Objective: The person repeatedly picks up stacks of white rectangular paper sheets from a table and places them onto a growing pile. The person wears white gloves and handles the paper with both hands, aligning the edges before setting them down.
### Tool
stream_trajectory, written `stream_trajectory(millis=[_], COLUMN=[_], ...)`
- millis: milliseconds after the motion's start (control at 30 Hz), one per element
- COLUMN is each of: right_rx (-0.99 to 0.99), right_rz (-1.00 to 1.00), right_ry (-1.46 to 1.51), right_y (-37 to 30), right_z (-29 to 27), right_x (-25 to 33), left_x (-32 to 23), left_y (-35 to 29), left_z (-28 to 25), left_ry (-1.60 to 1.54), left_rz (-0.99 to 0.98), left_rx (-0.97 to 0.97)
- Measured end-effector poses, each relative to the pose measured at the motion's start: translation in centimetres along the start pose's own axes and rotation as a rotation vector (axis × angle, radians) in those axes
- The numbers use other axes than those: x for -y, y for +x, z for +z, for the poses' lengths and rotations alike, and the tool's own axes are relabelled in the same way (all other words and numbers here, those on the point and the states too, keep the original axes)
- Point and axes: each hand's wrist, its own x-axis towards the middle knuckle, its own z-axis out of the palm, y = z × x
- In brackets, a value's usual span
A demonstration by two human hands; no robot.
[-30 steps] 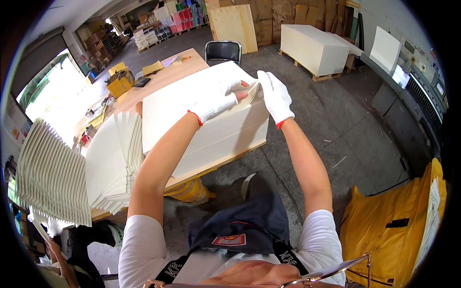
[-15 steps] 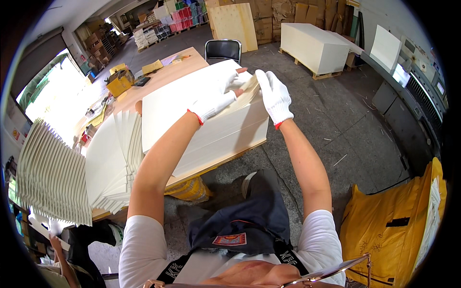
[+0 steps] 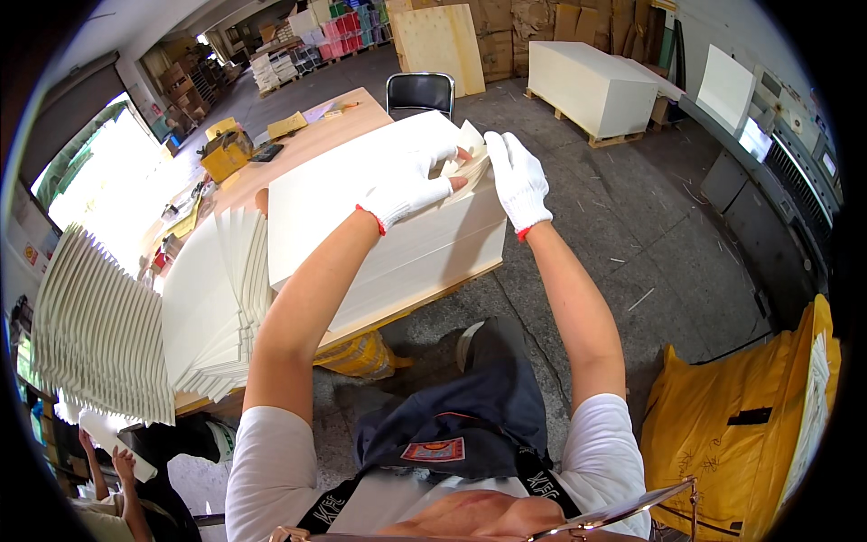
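Observation:
A tall stack of large white paper sheets (image 3: 348, 185) stands on the wooden table before me. My left hand (image 3: 411, 191), in a white glove with bare thumb and finger tips, lies over its right part. Its thumb and finger are closed on the upper sheets' curled corner (image 3: 475, 161), which bends upward. My right hand (image 3: 519, 183), gloved in white too, stands upright beside that corner, fingers stretched out and close together. It holds nothing. Whether its palm touches the sheet edges is hidden.
Fanned white sheets (image 3: 99, 325) lie at the left, beside another spread pile (image 3: 203, 303). Behind are a yellow box (image 3: 226, 155) on the table (image 3: 357, 110) and a black chair (image 3: 421, 93). A yellow-covered bundle (image 3: 722, 425) stands right. Lower left, another person's hand (image 3: 125, 465) holds white sheets.
The sheet corner now stands up higher between my hands. My left fingers have shifted slightly right and down, and my right fingertips are a little farther from the corner.

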Motion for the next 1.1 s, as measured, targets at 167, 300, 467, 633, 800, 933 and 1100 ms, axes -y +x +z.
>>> stream_trajectory(millis=[167, 300, 467, 633, 800, 933, 1100], right_rx=[0.079, 0.019, -0.007, 0.051, 0.277, 0.409, 0.341], right_rz=[0.05, 0.002, 0.014, 0.022, -0.087, -0.308, -0.415], right_ry=[0.029, -0.002, -0.023, 0.008, -0.514, -0.647, -0.526], right_y=[0.0, -0.1, -0.1, 0.1, 0.8, 0.5, 1.8], right_z=[-0.6, -0.1, 0.2, -0.4, -4.6, -5.1, -4.6], right_x=[0.8, 0.5, 0.0, -0.2, 1.3, -0.1, 0.3], left_x=[0.7, 0.7, -1.0, -1.7, -0.4, 1.3, 0.2], left_y=[0.3, 0.2, -0.1, -0.2, -0.1, 0.8, 0.5], left_z=[0.1, 0.1, 0.0, -0.1, 0.7, 1.2, 0.8], left_ry=[0.042, 0.128, 0.119, 0.049, 0.141, 0.166, 0.167], left_rz=[0.052, 0.084, -0.057, -0.064, 0.023, 0.085, 0.056], left_rx=[-0.05, -0.039, 0.033, 0.03, -0.198, -0.156, -0.067])
